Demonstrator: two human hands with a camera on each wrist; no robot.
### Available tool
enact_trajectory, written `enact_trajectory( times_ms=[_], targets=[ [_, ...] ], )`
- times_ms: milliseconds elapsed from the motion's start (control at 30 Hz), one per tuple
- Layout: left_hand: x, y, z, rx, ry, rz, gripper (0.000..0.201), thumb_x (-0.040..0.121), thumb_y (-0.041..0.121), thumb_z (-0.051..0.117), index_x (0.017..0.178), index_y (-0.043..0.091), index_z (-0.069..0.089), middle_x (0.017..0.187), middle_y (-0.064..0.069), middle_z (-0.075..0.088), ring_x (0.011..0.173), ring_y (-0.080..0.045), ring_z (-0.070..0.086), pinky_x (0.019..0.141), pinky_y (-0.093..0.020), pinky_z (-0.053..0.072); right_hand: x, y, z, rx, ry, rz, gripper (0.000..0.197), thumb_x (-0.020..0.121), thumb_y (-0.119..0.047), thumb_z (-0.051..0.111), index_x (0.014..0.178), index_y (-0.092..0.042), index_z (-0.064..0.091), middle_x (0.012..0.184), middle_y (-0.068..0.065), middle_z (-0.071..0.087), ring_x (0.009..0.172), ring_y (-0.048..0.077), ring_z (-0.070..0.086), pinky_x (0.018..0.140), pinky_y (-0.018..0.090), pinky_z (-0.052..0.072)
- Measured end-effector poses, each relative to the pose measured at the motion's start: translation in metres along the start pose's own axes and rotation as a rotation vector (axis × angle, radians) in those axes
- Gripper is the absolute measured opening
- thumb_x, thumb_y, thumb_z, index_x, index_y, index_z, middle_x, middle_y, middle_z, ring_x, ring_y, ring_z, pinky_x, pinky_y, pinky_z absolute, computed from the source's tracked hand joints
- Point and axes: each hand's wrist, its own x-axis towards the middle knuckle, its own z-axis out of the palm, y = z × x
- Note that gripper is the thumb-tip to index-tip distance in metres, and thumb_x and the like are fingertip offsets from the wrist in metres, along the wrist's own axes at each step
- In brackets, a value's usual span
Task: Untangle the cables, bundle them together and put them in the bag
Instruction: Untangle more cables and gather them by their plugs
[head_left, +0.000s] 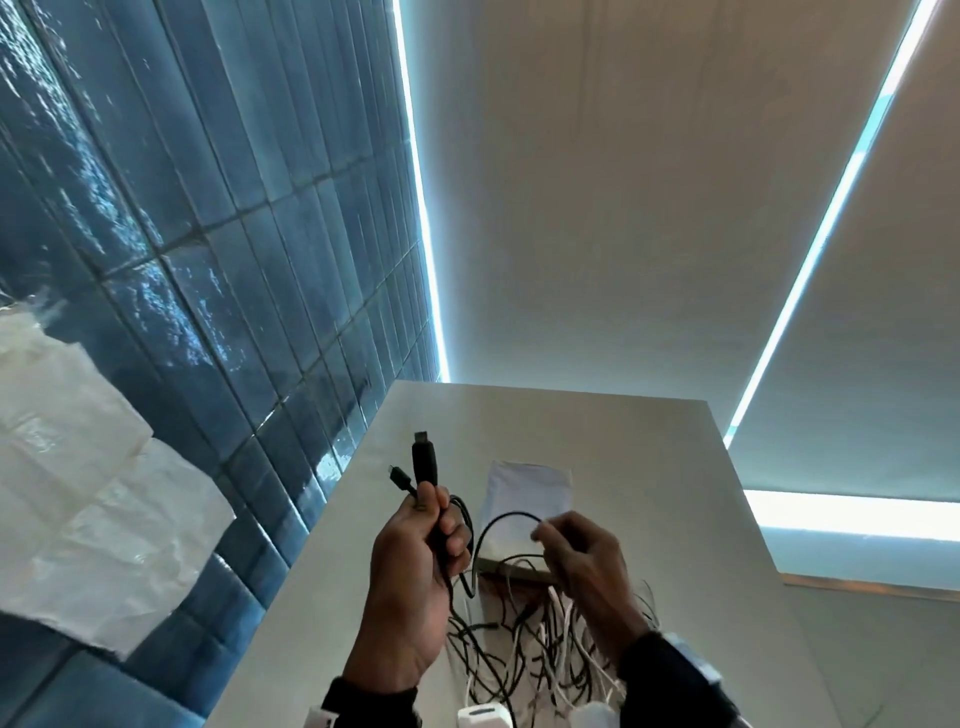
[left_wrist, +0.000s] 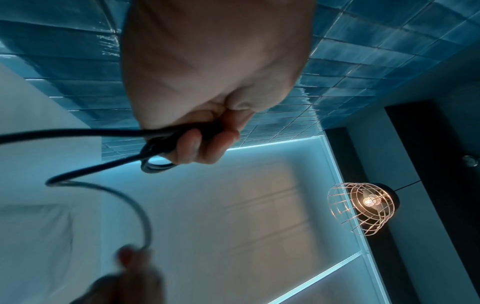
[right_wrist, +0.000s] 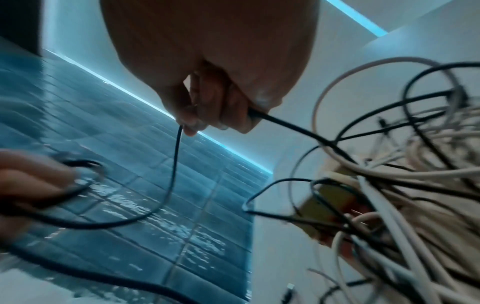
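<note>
My left hand (head_left: 439, 519) grips a black cable (head_left: 480, 540) in a fist, with two of its connector ends (head_left: 422, 457) sticking up above the thumb. In the left wrist view the fingers (left_wrist: 202, 144) curl round folded turns of that cable (left_wrist: 78, 133). My right hand (head_left: 543, 535) pinches the same cable a short loop away, and the right wrist view shows the fingertips (right_wrist: 192, 123) closed on it. Below both hands a tangle of black and white cables (head_left: 545, 644) lies on the table. A white bag (head_left: 524, 493) lies flat just beyond the hands.
The white table (head_left: 649, 493) is narrow, with a blue tiled wall (head_left: 234, 260) along its left edge. White crumpled sheeting (head_left: 78, 467) hangs at the far left. Two white chargers (head_left: 483, 716) sit at the near edge. A wire-cage lamp (left_wrist: 363, 207) hangs overhead.
</note>
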Motion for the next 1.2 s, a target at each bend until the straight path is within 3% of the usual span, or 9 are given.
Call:
enact_trajectory(
  times_ms=[200, 333, 433, 500, 567, 733, 867, 1000, 1200],
  targets=[
    [0.005, -0.016, 0.006, 0.067, 0.081, -0.123, 0.028, 0.103, 0.023, 0.036, 0.081, 0.012, 0.048, 0.074, -0.011, 0.062, 0.059, -0.016, 0.048, 0.047, -0.024, 0.030, -0.012, -0.052, 0.014, 0.183, -0.161, -0.150, 0.018, 0.088, -0.011, 0.066, 0.077, 0.003, 0.061, 0.055, 0.005, 0.040, 0.048, 0.012, 0.032, 0.044, 0.020, 0.030],
    [0.005, -0.020, 0.009, 0.017, 0.034, -0.190, 0.029, 0.102, 0.026, 0.036, 0.081, 0.011, 0.049, 0.083, -0.017, 0.068, 0.060, -0.020, 0.053, 0.050, -0.027, 0.040, -0.026, -0.040, 0.017, 0.198, -0.295, -0.171, 0.023, 0.089, -0.017, 0.066, 0.078, 0.003, 0.061, 0.060, 0.020, 0.046, 0.056, 0.019, 0.038, 0.051, 0.026, 0.034],
    [0.005, -0.015, 0.008, -0.177, -0.044, -0.191, 0.027, 0.100, 0.029, 0.039, 0.081, 0.013, 0.050, 0.076, -0.011, 0.060, 0.072, -0.026, 0.061, 0.065, -0.035, 0.047, -0.033, -0.021, 0.011, 0.156, -0.338, -0.129, 0.020, 0.090, -0.018, 0.062, 0.072, -0.011, 0.067, 0.058, 0.006, 0.045, 0.052, 0.012, 0.037, 0.050, 0.020, 0.031],
    [0.005, -0.010, 0.008, -0.263, -0.087, -0.152, 0.025, 0.097, 0.028, 0.042, 0.079, 0.012, 0.049, 0.070, -0.008, 0.053, 0.065, -0.023, 0.058, 0.068, -0.036, 0.042, -0.034, -0.009, 0.007, 0.135, -0.355, -0.091, 0.022, 0.091, -0.021, 0.059, 0.073, -0.013, 0.067, 0.056, -0.003, 0.045, 0.050, 0.008, 0.036, 0.049, 0.018, 0.029],
    [0.004, -0.008, 0.009, -0.247, -0.130, -0.118, 0.023, 0.094, 0.029, 0.043, 0.078, 0.012, 0.048, 0.066, -0.005, 0.047, 0.055, -0.018, 0.047, 0.062, -0.033, 0.035, -0.033, 0.003, 0.004, 0.144, -0.355, -0.061, 0.023, 0.092, -0.022, 0.058, 0.076, -0.009, 0.067, 0.055, -0.008, 0.045, 0.048, 0.008, 0.033, 0.047, 0.018, 0.027],
    [-0.002, -0.005, 0.011, -0.155, -0.185, -0.047, 0.024, 0.094, 0.029, 0.043, 0.076, 0.013, 0.045, 0.064, -0.002, 0.039, 0.050, -0.012, 0.030, 0.058, -0.031, 0.022, -0.024, 0.028, 0.001, 0.085, -0.386, -0.041, 0.026, 0.096, -0.023, 0.053, 0.076, -0.010, 0.064, 0.056, -0.006, 0.044, 0.049, 0.008, 0.033, 0.048, 0.018, 0.027],
    [-0.007, 0.002, 0.014, -0.125, -0.184, 0.013, 0.026, 0.096, 0.029, 0.040, 0.075, 0.014, 0.044, 0.063, 0.000, 0.033, 0.051, -0.012, 0.023, 0.057, -0.031, 0.021, -0.023, 0.050, -0.004, 0.009, -0.373, -0.015, 0.026, 0.091, -0.036, 0.056, 0.073, -0.019, 0.065, 0.058, 0.000, 0.043, 0.051, 0.008, 0.035, 0.048, 0.018, 0.029],
    [-0.013, 0.005, 0.017, -0.083, -0.189, 0.044, 0.027, 0.095, 0.030, 0.040, 0.074, 0.014, 0.043, 0.063, 0.001, 0.031, 0.054, -0.014, 0.018, 0.055, -0.029, 0.022, -0.020, 0.059, -0.003, -0.040, -0.374, 0.000, 0.026, 0.094, -0.027, 0.054, 0.070, -0.021, 0.064, 0.056, -0.008, 0.047, 0.051, 0.006, 0.038, 0.050, 0.018, 0.030],
    [-0.018, 0.021, 0.015, -0.101, -0.190, 0.150, 0.031, 0.100, 0.028, 0.036, 0.073, 0.016, 0.045, 0.064, 0.002, 0.030, 0.054, -0.013, 0.020, 0.054, -0.026, 0.028, -0.014, 0.069, -0.005, -0.042, -0.342, 0.052, 0.029, 0.093, -0.020, 0.054, 0.065, -0.020, 0.059, 0.054, -0.009, 0.049, 0.050, 0.004, 0.040, 0.051, 0.017, 0.032]
  ],
)
